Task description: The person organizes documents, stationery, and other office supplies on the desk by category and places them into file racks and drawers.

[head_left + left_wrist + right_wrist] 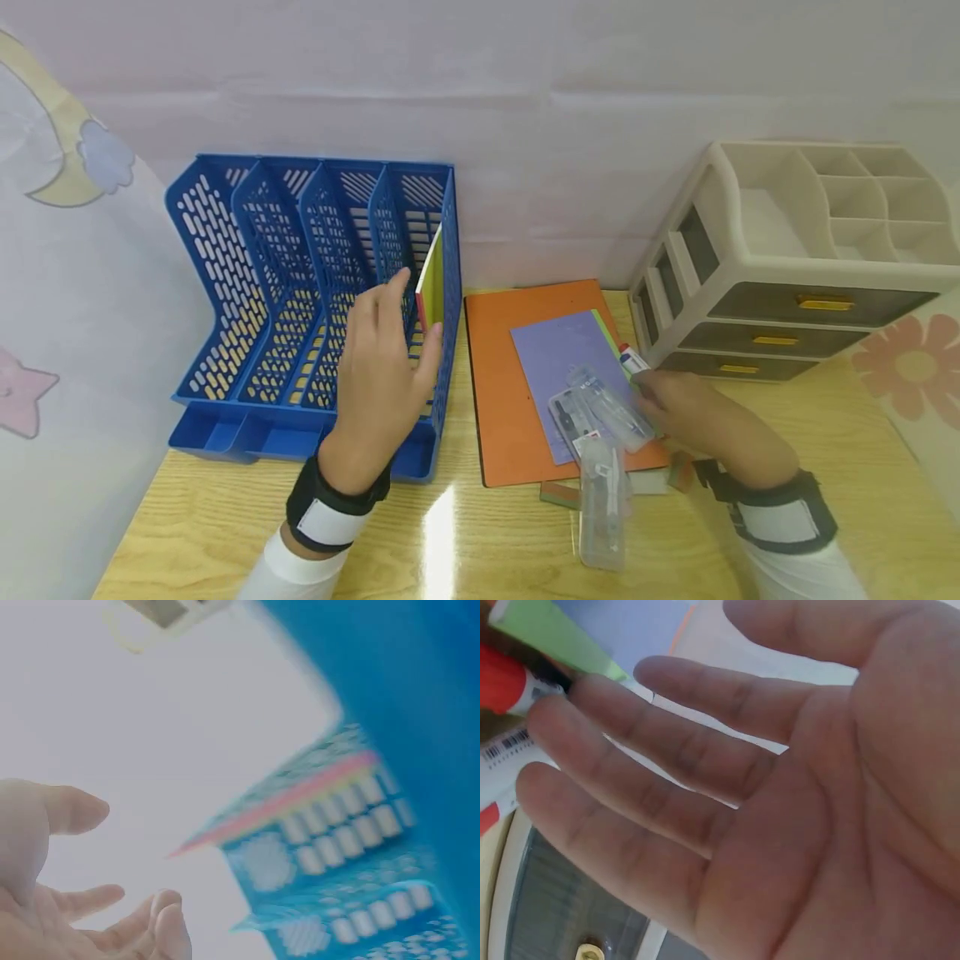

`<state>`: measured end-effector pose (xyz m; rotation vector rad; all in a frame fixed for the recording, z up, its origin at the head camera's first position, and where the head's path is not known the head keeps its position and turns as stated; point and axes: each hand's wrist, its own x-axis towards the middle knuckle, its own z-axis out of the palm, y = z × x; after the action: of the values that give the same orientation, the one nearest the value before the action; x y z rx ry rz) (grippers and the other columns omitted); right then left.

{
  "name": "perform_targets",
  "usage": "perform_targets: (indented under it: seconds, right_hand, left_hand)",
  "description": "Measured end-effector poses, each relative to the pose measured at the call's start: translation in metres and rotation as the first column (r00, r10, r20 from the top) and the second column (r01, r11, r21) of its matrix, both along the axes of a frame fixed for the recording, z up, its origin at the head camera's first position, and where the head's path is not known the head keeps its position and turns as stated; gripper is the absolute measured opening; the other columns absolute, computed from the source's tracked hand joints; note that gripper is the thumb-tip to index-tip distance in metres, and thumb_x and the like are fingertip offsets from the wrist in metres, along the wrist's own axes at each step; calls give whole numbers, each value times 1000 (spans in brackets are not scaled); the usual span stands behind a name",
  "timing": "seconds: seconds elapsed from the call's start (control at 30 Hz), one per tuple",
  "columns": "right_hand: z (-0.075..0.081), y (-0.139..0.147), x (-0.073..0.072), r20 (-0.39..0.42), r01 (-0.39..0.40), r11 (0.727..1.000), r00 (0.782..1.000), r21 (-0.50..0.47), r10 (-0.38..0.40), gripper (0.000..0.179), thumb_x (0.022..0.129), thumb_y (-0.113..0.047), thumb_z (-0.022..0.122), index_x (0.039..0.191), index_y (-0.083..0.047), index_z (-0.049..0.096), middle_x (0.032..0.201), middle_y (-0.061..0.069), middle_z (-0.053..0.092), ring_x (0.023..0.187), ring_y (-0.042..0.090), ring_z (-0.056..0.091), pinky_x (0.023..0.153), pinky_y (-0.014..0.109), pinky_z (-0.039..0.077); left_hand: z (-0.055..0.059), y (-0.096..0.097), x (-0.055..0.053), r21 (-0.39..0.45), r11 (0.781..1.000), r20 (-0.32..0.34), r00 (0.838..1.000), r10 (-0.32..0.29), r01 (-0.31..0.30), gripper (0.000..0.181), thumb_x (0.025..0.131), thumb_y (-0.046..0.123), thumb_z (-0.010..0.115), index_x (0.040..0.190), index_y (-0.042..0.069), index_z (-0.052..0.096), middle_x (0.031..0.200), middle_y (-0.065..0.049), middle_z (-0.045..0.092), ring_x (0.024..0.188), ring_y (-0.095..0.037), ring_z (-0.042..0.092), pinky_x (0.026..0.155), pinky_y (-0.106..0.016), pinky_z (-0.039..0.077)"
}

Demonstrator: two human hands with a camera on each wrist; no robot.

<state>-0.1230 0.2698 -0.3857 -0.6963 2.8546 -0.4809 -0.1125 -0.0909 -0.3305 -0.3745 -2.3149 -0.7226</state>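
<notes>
In the head view my left hand (382, 383) hovers over the right end of a blue file rack (277, 350), fingers loosely bent. Beside its thumb a thin yellow-green booklet (433, 287) with a pinkish-red edge stands in the rightmost compartment. The left wrist view shows this hand holding nothing, apart from the blurred booklet (300, 796). My right hand (693, 421) reaches towards a white tube with a red cap (633, 360). Seen from the right wrist, its fingers are extended, with the fingertips close to the barcoded tube (506, 754); contact is unclear.
An orange folder (498, 392) and a purple sheet (543, 354) lie on the wooden table. Clear plastic cases (602, 508) lie on and below them, near small blocks (559, 493). At the right stands a cream drawer organizer (765, 267) with grey drawers.
</notes>
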Motion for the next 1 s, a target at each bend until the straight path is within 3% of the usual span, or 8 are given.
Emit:
perform_targets:
  seconds: [0.17, 0.3, 0.47, 0.6, 0.77, 0.87, 0.97, 1.0]
  right_hand:
    - [-2, -1, -1, -10, 1, 1000, 1000, -9, -1, 10, 92, -13, 60, 85, -7, 57, 64, -3, 46, 58, 13, 43, 53, 32, 41]
    - [-3, -2, -1, 10, 10, 999, 1000, -38, -10, 11, 92, -12, 60, 92, -2, 58, 65, -2, 47, 59, 12, 44, 53, 31, 41]
    - [-4, -4, -1, 37, 30, 999, 999, -45, -28, 26, 93, -13, 60, 106, 9, 58, 70, 0, 51, 62, 14, 46, 55, 33, 44]
    - [-4, -5, -1, 34, 43, 999, 999, -30, -42, 33, 92, -13, 61, 111, 13, 57, 77, 5, 58, 69, 19, 53, 62, 42, 51]
    - [-4, -7, 0, 51, 71, 997, 996, -14, -70, 44, 92, -14, 60, 122, 17, 50, 89, 18, 64, 81, 29, 61, 73, 53, 54]
    - [-4, -9, 1, 64, 94, 996, 994, -13, -92, 50, 93, -15, 59, 127, 20, 45, 99, 27, 65, 89, 35, 63, 78, 58, 54]
    - [-2, -11, 3, 64, 109, 994, 992, -21, -107, 50, 94, -15, 59, 126, 20, 45, 97, 26, 65, 86, 34, 63, 76, 56, 54]
    - [-1, -11, 3, 69, 116, 993, 991, -31, -114, 47, 94, -15, 58, 124, 20, 46, 92, 24, 65, 81, 31, 63, 72, 53, 55]
  left_hand:
    - [6, 21, 18, 12, 986, -32, 986, -165, 166, 46, 88, 13, 64, 131, -2, 52, 109, -20, 57, 93, -29, 55, 73, -41, 55]
    - [-5, 36, 21, 93, 948, 78, 947, -311, 304, 43, 90, 13, 62, 131, 1, 52, 117, -16, 58, 89, -23, 57, 66, -33, 56]
    - [-25, 55, 15, 174, 922, 253, 890, -381, 345, 44, 92, 13, 61, 134, 6, 49, 124, -10, 57, 94, -19, 59, 62, -28, 55]
    - [-43, 69, 7, 222, 908, 434, 798, -419, 356, 48, 94, 16, 58, 139, 9, 45, 124, -8, 55, 91, -19, 60, 67, -33, 56]
    - [-67, 78, -6, 284, 884, 608, 643, -466, 372, 50, 95, 19, 56, 142, 8, 41, 141, -14, 47, 119, -26, 51, 95, -44, 50]
    - [-80, 81, -11, 318, 872, 682, 549, -483, 373, 52, 97, 21, 54, 144, 4, 38, 142, -17, 44, 122, -28, 47, 96, -44, 48]
    - [-88, 85, -14, 326, 874, 726, 497, -475, 360, 55, 97, 24, 53, 145, 3, 36, 138, -18, 46, 116, -26, 50, 89, -42, 48]
    - [-90, 86, -14, 328, 875, 731, 492, -473, 355, 55, 97, 24, 54, 145, 3, 36, 131, -18, 50, 110, -25, 52, 85, -40, 49]
